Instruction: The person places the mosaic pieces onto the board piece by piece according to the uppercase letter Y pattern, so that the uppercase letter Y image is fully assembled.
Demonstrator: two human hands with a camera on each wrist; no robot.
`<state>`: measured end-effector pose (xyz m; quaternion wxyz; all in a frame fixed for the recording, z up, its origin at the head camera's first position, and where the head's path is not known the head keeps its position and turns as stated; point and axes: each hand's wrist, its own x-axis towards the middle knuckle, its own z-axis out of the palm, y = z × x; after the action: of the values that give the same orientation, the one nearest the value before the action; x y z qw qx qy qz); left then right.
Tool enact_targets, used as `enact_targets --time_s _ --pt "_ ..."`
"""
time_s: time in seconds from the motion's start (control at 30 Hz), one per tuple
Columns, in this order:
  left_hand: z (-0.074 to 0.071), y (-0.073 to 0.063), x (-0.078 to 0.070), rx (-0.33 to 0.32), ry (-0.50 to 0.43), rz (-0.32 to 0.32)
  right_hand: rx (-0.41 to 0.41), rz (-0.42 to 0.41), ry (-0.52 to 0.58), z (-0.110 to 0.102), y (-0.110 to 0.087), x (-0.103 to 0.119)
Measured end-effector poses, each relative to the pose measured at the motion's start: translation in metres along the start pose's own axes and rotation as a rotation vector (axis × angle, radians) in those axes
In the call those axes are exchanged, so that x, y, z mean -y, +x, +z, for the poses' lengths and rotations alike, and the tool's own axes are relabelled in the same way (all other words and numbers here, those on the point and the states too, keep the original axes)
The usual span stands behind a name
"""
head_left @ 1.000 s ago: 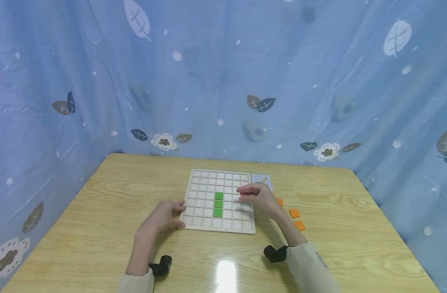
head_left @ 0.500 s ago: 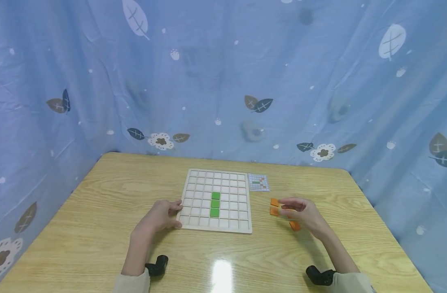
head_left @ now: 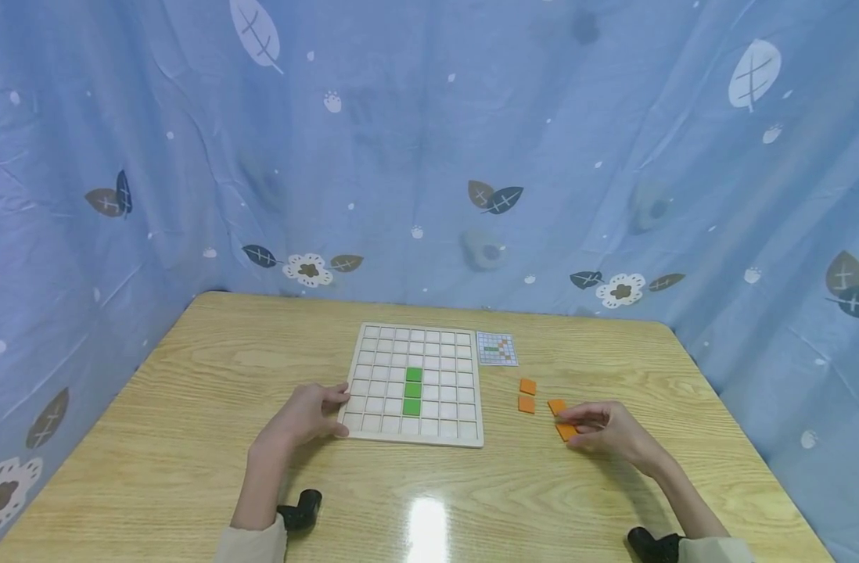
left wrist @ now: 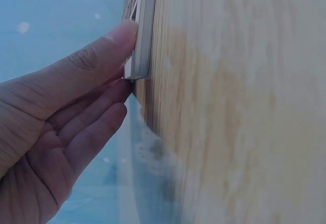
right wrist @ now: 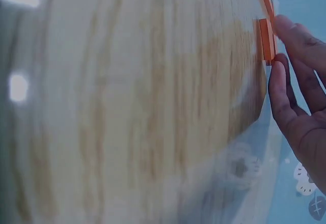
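Observation:
The pale grid board (head_left: 383,352) lies on the table with three green tiles (head_left: 412,390) in one column. My left hand (head_left: 304,418) holds the board's near left corner, thumb at the corner and fingertips along the left side. In the left wrist view the thumb presses the board's edge (left wrist: 142,40). To the right of the board, my right hand (head_left: 612,430) pinches an orange tile (head_left: 566,432) between thumb and fingers, low at the table. The right wrist view shows fingertips at both ends of that orange tile (right wrist: 265,39). Another orange tile (head_left: 556,407) sits just behind it.
Two more orange tiles (head_left: 526,396) lie between the board and my right hand. A small printed pattern card (head_left: 497,349) sits at the board's far right corner. A blue patterned curtain (head_left: 415,156) surrounds the wooden table (head_left: 260,336) at the back and sides.
My right hand has moved from over the board rightward to the orange tiles, then down to the nearest one, which it now pinches. The left hand has stayed at the board's corner.

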<state>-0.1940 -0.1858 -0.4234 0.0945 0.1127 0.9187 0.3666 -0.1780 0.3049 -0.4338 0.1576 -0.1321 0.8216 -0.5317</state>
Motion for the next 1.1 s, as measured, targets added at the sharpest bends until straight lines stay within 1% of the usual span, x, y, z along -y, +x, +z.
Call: enact_targets --time_s 0.27,0.33,0.43,0.53,0.67,0.77,0.9,1.1 --pt "0.000 0.000 0.000 -0.007 -0.012 -0.003 -0.029 -0.061 -0.161 0.003 0.005 0.001" --pt "0.000 0.000 0.000 -0.004 -0.012 -0.005 -0.045 -0.063 -0.180 0.004 0.005 0.002" --pt "-0.001 0.000 0.000 -0.002 -0.017 -0.008 -0.088 -0.050 -0.202 0.005 0.005 0.003" --pt "0.000 0.000 0.000 0.002 -0.016 -0.006 -0.122 -0.021 -0.189 0.007 0.004 0.004" --pt "-0.001 -0.001 0.000 -0.002 -0.014 -0.003 -0.142 -0.012 -0.143 0.009 0.006 0.008" --pt "-0.001 -0.001 0.000 -0.005 -0.014 -0.007 -0.162 -0.029 -0.117 0.013 0.011 0.012" --pt "-0.001 0.000 0.000 -0.006 -0.011 -0.006 -0.191 -0.067 -0.113 0.019 0.020 0.017" --pt "-0.001 0.001 -0.001 -0.003 -0.004 -0.017 -0.188 -0.111 -0.127 0.026 0.035 0.022"
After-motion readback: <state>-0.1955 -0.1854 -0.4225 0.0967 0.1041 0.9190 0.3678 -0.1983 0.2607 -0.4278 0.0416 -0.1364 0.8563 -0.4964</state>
